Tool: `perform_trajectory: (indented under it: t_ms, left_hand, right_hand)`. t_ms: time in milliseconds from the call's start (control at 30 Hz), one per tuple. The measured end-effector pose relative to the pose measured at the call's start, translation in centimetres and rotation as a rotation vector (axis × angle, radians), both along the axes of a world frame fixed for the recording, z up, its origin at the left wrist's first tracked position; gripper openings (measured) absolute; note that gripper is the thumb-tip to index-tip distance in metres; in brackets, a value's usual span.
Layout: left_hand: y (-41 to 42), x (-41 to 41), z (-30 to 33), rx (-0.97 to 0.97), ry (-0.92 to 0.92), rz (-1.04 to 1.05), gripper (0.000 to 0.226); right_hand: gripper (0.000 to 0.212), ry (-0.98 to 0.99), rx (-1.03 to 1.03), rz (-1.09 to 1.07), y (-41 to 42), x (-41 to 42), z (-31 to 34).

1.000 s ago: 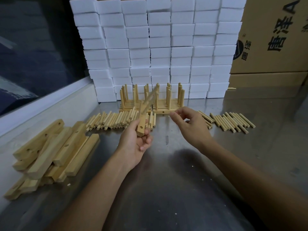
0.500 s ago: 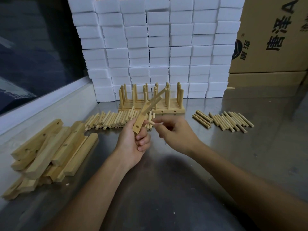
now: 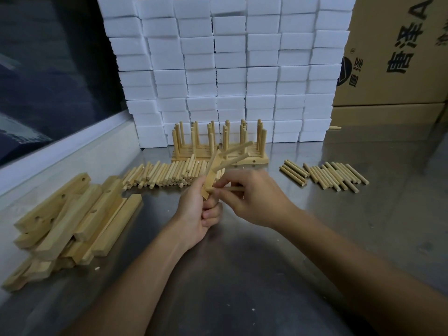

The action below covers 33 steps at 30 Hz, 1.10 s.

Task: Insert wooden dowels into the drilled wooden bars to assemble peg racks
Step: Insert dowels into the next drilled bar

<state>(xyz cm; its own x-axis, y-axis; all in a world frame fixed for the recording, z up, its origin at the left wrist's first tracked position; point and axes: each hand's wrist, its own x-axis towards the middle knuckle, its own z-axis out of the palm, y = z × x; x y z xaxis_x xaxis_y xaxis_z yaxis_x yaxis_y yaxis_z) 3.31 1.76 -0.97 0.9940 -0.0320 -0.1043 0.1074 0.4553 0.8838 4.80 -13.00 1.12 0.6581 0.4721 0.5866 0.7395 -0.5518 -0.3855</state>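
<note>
The left hand (image 3: 197,214) grips the lower end of a drilled wooden bar (image 3: 210,178), held tilted above the middle of the steel surface (image 3: 242,275), with two dowels already sticking out of its upper holes. The right hand (image 3: 252,200) pinches a dowel (image 3: 230,188) whose tip meets the bar's lowest hole. Loose dowels (image 3: 167,174) lie in a row behind the hands, more dowels (image 3: 332,177) toward the right edge, finished peg racks (image 3: 218,146) stand at the back edge, and spare bars (image 3: 70,221) are heaped at the left edge.
</note>
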Motion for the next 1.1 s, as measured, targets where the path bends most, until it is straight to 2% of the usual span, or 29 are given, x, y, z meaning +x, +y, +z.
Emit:
perform_trajectory:
  t_ms: [133,300,567,633,767,800,833,933,1100]
  left_hand:
    - [-0.3,0.0,-0.3,0.045,-0.010,0.005,0.043]
    - [-0.4,-0.1,-0.3,0.088,-0.020,0.000,0.042]
    - [-0.7,-0.1,-0.4,0.198,-0.051,0.024,0.044]
    - [-0.7,-0.2,-0.4,0.220,-0.050,0.031,0.043]
    - [-0.9,-0.1,-0.4,0.264,-0.076,0.056,0.037]
    - [-0.9,-0.1,-0.4,0.262,-0.073,0.062,0.037]
    - [-0.9,-0.1,-0.4,0.253,-0.067,0.069,0.039]
    - [-0.8,-0.1,-0.3,0.236,-0.031,0.080,0.041]
    - [-1.0,-0.1,-0.3,0.297,-0.062,0.091,0.039]
  right_hand:
    - [0.009,-0.096,-0.124,-0.011,-0.3,-0.5,0.9]
    - [0.007,-0.110,-0.120,0.016,-0.4,-0.5,0.9]
    - [0.025,-0.094,-0.206,0.015,-0.6,-0.4,-0.1]
    - [0.024,-0.002,-0.109,0.007,-0.4,-0.5,-0.5]
    - [0.024,0.465,0.219,-0.023,0.0,-0.8,-1.1]
    - [0.024,0.439,0.202,-0.038,0.0,-1.0,-1.1]
    - [0.026,0.323,0.112,-0.057,0.0,-1.1,-1.1]
    - [0.033,-0.079,-0.315,-0.196,-0.1,-1.5,-0.5]
    - [0.030,-0.204,-0.351,-0.295,0.5,-2.2,-0.4]
